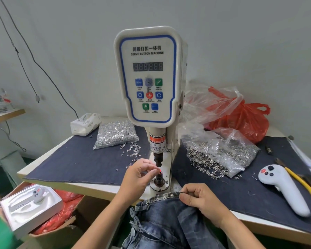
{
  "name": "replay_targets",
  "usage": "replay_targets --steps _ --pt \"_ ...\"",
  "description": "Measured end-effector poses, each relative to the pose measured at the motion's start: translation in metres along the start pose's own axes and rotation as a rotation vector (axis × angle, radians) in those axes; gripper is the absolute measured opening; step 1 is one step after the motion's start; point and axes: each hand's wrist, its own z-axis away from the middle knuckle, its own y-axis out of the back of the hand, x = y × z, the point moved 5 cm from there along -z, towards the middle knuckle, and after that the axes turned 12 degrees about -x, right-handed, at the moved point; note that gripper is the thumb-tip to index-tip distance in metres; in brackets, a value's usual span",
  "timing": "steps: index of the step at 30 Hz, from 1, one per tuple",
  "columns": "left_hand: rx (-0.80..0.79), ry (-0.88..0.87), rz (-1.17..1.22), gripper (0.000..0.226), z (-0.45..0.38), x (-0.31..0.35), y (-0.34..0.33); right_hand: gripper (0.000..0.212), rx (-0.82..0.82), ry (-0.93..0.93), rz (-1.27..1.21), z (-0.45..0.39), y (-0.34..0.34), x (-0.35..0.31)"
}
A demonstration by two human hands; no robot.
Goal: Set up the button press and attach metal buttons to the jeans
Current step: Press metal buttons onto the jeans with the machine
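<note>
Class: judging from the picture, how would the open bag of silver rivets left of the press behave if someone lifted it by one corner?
The bag of silver rivets would probably sag, since its thin plastic looks limp. It is likely heavy for its size. Rivets would probably spill; some already lie loose at its mouth.

white button press (147, 76) stands upright on the table; faded blue jeans (162, 221) bunched below its die.

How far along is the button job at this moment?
Done: the jeans waistband already carries a row of metal buttons. In hand: the left hand pinches a small part at the press's lower die; the right hand holds the waistband. Left: seating the waistband on the die and pressing.
</note>
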Motion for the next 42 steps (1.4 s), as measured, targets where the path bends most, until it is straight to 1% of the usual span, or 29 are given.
replay_targets --steps 2,4,8,11,16,24,28,32,37,38,41,42 --pt "0.04 -0.021 -0.053 0.016 0.001 0.001 0.0 0.026 0.003 0.001 0.0 0.0 0.0 0.0" --pt "0.049 -0.04 -0.133 0.015 0.001 0.002 0.001 0.025 0.004 -0.001 0.009 0.0 0.0 0.001" --pt "0.06 -0.061 -0.212 0.008 0.0 0.006 0.0 0.025 -0.002 -0.001 0.006 0.0 0.001 0.001" --pt "0.066 -0.064 -0.216 0.004 -0.001 0.006 0.0 0.026 0.0 -0.004 0.008 0.0 0.001 0.002" --pt "0.064 -0.039 -0.192 0.005 -0.002 0.005 0.001 0.022 0.0 0.003 0.01 0.0 0.0 0.001" --pt "0.127 -0.035 -0.16 0.007 0.002 0.007 0.001 0.023 0.003 0.006 0.009 0.0 0.001 0.002" --pt "0.133 -0.022 -0.246 0.007 0.001 0.009 0.001 0.024 -0.001 0.001 0.01 0.0 0.002 0.003" --pt "0.143 -0.019 -0.279 0.008 0.0 0.011 0.001 0.023 0.0 0.0 0.007 0.001 0.002 0.004" --pt "0.14 -0.02 -0.205 0.011 0.003 0.011 0.0 0.023 -0.002 0.006 0.009 0.0 0.002 0.004" --pt "0.171 -0.034 -0.184 0.012 0.005 0.012 0.002 0.023 -0.002 0.007 0.007 0.0 0.002 0.004" --pt "0.363 -0.096 -0.147 0.02 0.021 0.011 0.012 0.021 0.0 0.011 0.006 -0.001 0.002 0.005" --pt "0.39 -0.12 -0.162 0.022 0.028 0.012 0.012 0.021 -0.001 0.014 0.008 0.0 0.002 0.005"
